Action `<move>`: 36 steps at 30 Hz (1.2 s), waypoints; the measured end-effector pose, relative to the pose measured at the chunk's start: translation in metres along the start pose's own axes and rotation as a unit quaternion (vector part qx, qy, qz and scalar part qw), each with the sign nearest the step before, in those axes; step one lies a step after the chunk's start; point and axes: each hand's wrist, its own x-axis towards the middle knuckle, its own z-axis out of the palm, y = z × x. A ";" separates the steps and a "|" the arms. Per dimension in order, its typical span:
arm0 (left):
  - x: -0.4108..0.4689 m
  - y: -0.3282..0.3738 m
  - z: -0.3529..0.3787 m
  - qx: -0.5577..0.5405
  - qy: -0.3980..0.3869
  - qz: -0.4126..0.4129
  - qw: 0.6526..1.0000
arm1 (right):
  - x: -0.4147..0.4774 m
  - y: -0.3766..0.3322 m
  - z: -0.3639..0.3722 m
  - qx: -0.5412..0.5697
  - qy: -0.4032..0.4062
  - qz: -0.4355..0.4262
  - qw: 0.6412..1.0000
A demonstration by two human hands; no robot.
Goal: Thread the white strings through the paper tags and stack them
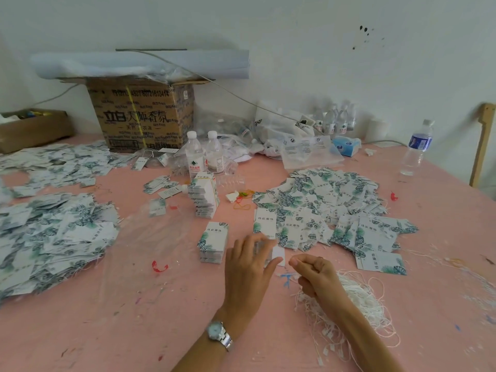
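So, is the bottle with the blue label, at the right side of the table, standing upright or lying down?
Upright. The bottle stands on its base on the pink table, its cap at the top.

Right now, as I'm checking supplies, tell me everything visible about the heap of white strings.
The white strings lie in a loose, tangled heap on the pink table, near right. They look like thin cord, some ending in small white tabs. The right hand and forearm lie over the heap, its grip seemingly pinching one strand.
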 end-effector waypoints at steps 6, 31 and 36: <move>0.019 -0.016 0.006 0.166 -0.082 0.018 0.983 | -0.001 0.001 -0.001 0.007 0.015 0.000 1.000; -0.034 -0.022 0.007 0.052 0.144 0.337 0.929 | -0.002 -0.003 -0.004 0.063 0.055 -0.007 0.996; -0.035 -0.014 0.006 0.011 0.095 0.351 0.932 | -0.002 -0.001 -0.003 0.004 0.059 -0.038 0.998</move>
